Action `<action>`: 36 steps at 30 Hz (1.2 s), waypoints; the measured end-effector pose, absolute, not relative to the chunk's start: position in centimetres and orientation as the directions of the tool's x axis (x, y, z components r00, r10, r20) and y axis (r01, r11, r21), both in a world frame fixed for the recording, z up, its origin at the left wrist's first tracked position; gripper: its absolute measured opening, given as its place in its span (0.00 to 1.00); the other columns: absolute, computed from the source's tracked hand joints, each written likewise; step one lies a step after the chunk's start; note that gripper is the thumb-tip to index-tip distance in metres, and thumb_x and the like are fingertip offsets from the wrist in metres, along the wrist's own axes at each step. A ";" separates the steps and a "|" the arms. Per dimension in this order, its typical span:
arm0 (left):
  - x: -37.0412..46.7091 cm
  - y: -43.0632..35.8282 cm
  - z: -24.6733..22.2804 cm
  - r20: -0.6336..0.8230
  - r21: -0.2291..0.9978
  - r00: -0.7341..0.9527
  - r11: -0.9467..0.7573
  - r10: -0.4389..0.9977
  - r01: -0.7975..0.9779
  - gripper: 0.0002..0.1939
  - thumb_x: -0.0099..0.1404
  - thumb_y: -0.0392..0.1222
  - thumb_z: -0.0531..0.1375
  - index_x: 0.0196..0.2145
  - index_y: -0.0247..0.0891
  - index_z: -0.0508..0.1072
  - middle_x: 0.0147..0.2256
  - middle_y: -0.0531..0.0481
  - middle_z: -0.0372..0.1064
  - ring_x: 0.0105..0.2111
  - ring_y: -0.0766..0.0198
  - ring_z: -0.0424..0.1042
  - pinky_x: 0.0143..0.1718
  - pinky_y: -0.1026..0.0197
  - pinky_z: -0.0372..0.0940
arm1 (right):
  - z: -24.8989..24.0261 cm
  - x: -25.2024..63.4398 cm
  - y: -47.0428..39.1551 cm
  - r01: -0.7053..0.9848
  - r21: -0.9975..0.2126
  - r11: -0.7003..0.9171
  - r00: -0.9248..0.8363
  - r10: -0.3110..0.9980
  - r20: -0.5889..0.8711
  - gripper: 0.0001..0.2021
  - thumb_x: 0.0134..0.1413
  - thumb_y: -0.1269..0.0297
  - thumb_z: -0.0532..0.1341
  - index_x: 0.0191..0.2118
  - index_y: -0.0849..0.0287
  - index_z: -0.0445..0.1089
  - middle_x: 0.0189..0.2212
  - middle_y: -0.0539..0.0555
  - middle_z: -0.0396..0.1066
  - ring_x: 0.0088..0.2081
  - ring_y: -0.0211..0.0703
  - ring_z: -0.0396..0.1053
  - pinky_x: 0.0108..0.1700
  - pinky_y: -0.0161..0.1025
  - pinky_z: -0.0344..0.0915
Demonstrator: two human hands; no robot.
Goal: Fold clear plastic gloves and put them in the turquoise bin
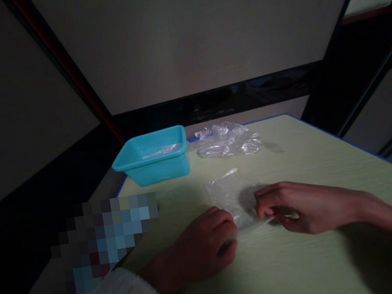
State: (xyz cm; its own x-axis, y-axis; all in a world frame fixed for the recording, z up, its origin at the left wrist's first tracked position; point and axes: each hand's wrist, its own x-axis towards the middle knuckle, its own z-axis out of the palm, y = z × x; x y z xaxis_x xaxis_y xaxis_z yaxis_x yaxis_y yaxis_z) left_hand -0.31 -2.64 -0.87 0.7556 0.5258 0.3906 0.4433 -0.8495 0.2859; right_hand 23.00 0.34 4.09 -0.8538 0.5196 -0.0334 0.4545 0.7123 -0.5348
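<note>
A small clear plastic bag (230, 191) lies on the table between my two hands. My left hand (206, 243) is at the bag's near left corner, fingers curled over it and thumb tucked below; the fingertips are partly hidden. On the other side, my right hand (296, 205) pinches the near right edge between bent fingers and thumb. That near edge stretches from one hand to the other, slightly raised.
A turquoise plastic basket (162, 169) with clear plastic inside stands at the table's back left. Beside it lies a crumpled heap of clear plastic bags (228, 142). The pale table (315, 153) has a blue edge; a panelled surface (194, 39) rises behind. A pixelated patch covers the left side.
</note>
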 end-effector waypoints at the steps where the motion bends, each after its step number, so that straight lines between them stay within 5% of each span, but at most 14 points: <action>1: -0.3 -2.7 -0.8 0.392 0.256 0.764 -0.859 0.512 0.444 0.07 0.61 0.31 0.51 0.32 0.34 0.67 0.33 0.45 0.67 0.35 0.61 0.64 0.39 0.60 0.63 | 4.1 23.0 0.3 0.450 -0.532 0.717 -0.857 0.515 -0.030 0.14 0.35 0.85 0.52 0.28 0.60 0.64 0.27 0.49 0.65 0.30 0.37 0.63 0.32 0.33 0.59; 14: -0.3 -2.7 -1.1 0.402 0.272 0.719 -0.824 0.567 0.498 0.07 0.59 0.30 0.51 0.34 0.33 0.68 0.34 0.45 0.67 0.34 0.61 0.65 0.36 0.61 0.65 | 4.3 23.0 0.5 0.438 -0.566 0.698 -0.850 0.527 -0.009 0.16 0.36 0.85 0.51 0.31 0.61 0.64 0.29 0.50 0.65 0.30 0.36 0.63 0.31 0.33 0.59; 21: -0.2 -2.5 -1.2 0.414 0.250 0.712 -0.823 0.567 0.510 0.10 0.62 0.28 0.48 0.31 0.34 0.67 0.32 0.46 0.67 0.33 0.63 0.65 0.35 0.62 0.65 | 3.9 22.6 -0.2 0.459 -0.390 0.798 -0.866 0.500 0.005 0.12 0.44 0.74 0.60 0.38 0.62 0.67 0.34 0.54 0.67 0.38 0.44 0.65 0.43 0.40 0.62; 28: -0.1 -2.7 -0.9 0.486 0.199 0.721 -0.866 0.494 0.459 0.09 0.61 0.29 0.48 0.28 0.35 0.66 0.32 0.46 0.68 0.32 0.63 0.66 0.35 0.62 0.64 | 2.8 22.7 0.2 0.411 -0.204 0.889 -0.898 0.433 0.080 0.07 0.51 0.74 0.55 0.35 0.62 0.69 0.36 0.57 0.68 0.40 0.46 0.66 0.44 0.43 0.63; 32: -0.1 -2.8 -0.8 0.472 0.247 0.727 -0.866 0.499 0.435 0.09 0.61 0.28 0.49 0.29 0.34 0.66 0.34 0.43 0.69 0.35 0.61 0.67 0.38 0.61 0.65 | 2.7 23.4 0.5 0.420 -0.233 0.877 -0.891 0.447 0.080 0.10 0.52 0.76 0.53 0.39 0.62 0.69 0.39 0.58 0.70 0.44 0.46 0.67 0.46 0.43 0.63; 36: -0.2 -2.8 -0.7 0.406 0.323 0.734 -0.837 0.545 0.442 0.09 0.62 0.29 0.48 0.33 0.32 0.67 0.37 0.41 0.69 0.37 0.60 0.68 0.41 0.61 0.65 | 2.9 23.8 0.7 0.460 -0.321 0.828 -0.858 0.508 0.082 0.11 0.54 0.74 0.53 0.40 0.59 0.69 0.34 0.55 0.72 0.37 0.44 0.70 0.38 0.40 0.64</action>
State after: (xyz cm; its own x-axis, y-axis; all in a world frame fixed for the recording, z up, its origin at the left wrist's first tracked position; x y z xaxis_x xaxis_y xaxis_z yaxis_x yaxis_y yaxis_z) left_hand -0.24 -2.77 -0.74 0.7336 0.5447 0.4063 0.4421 -0.8366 0.3235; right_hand 23.81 0.67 2.93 -0.8576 0.5077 0.0817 0.4595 0.8280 -0.3214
